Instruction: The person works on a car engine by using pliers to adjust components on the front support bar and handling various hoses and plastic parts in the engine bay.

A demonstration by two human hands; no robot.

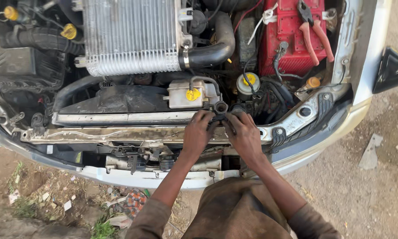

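Head view, open engine bay. Left hand (198, 132) and right hand (244, 135) side by side, both grips closed around black hose end (220, 109), just in front of white coolant tank (191, 94). Red battery (292, 37) behind-right of tank, pink-handled pliers (314, 31) lying on it. Silver intercooler (131, 35) behind-left of tank.

1. You have a ribbed silver intercooler (130, 35) sitting at the top of the engine bay, with a thick black hose (214, 46) curving off its right end
2. To your right lies a red battery (292, 37), and a pair of pink-handled pliers (314, 33) rests on top of it
3. You can see a pale coolant tank (188, 95) with a yellow cap below the intercooler
4. A small round reservoir (247, 84) with a yellow top stands just right of that tank
5. Below the bumper (132, 177), you see litter and a tuft of grass (103, 228) on the dirt
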